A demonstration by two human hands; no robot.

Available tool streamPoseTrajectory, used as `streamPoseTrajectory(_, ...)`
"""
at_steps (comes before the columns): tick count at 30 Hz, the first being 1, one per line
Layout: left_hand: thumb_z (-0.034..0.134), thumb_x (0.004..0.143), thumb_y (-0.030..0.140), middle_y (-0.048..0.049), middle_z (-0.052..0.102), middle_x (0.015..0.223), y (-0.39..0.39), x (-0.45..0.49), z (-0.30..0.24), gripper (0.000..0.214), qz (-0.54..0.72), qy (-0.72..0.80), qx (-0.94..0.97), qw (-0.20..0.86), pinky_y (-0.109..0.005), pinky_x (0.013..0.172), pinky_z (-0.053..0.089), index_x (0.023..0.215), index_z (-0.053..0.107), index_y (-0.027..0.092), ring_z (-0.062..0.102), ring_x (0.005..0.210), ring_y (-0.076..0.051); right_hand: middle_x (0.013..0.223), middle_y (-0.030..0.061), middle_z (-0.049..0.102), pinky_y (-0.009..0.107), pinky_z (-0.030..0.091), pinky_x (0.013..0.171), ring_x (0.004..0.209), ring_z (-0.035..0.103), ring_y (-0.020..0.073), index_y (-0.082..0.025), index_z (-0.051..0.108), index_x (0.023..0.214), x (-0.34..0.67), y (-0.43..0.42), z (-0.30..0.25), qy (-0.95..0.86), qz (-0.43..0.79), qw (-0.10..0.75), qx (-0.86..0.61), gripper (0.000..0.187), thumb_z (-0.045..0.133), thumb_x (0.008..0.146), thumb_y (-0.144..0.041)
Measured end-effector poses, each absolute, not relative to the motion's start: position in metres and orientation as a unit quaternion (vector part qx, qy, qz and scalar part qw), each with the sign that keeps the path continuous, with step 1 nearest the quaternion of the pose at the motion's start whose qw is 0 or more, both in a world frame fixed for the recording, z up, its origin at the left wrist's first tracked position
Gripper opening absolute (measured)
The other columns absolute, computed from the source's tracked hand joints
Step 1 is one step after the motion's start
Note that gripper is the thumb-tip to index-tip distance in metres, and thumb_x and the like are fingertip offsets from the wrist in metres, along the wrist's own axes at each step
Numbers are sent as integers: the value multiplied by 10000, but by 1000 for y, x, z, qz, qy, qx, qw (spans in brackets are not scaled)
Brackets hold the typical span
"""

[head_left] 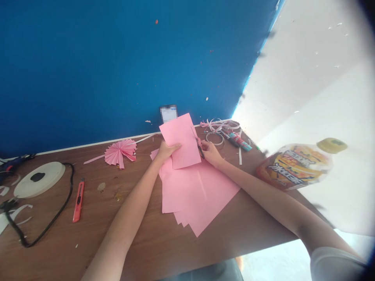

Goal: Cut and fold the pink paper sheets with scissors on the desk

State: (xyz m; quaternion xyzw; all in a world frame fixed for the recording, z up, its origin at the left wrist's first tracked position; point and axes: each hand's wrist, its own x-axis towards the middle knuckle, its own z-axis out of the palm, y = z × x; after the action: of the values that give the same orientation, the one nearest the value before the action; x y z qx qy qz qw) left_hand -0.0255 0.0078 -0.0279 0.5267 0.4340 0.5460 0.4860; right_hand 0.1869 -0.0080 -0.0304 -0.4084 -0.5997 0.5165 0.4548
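My left hand (167, 151) pinches the left edge of a pink paper sheet (183, 142), thumb on top, and holds it up tilted. A pair of dark scissors (200, 149) is in my right hand (211, 153), with the blades at the sheet's right edge. A narrow strip there stands partly cut away from the sheet. Below both hands, several larger pink sheets (190, 195) lie in an uneven, fanned stack on the brown table (152, 246).
At the left are a folded pink paper fan (120, 152), a red box cutter (78, 201) and a white disc (39, 179) with a black cable (58, 218). Ribbon curls (219, 125) and a blue-red tube (240, 141) lie back right, near a large yellow-capped bottle (295, 166). A blue wall stands behind.
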Motion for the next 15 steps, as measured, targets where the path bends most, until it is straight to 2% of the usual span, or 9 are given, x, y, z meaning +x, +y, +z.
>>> streamPoseTrajectory(4,826,570,316,-124,672,1115,8,-25,-27,633,549,432,523,488,-433,909,519,1149,629,152,640,1014,-268,835,36,681,260,474,636,745,608,174,-150,666,951,188,-5,-34,-611,499,462,-404,325,648,706,-362)
streamPoseTrajectory(9,819,579,347,-135,669,1118,8,-26,-28,539,539,440,529,486,-437,908,518,1047,669,124,641,999,-270,742,32,652,265,464,639,756,589,191,-145,683,856,189,-3,-39,-631,446,462,-435,260,624,705,-347)
streamPoseTrajectory(15,817,589,329,-136,668,1118,9,-28,-30,613,544,437,527,486,-444,908,516,1140,632,133,639,1012,-269,693,23,620,260,447,631,748,564,192,-142,673,796,190,-3,-39,-647,411,463,-446,225,611,705,-337)
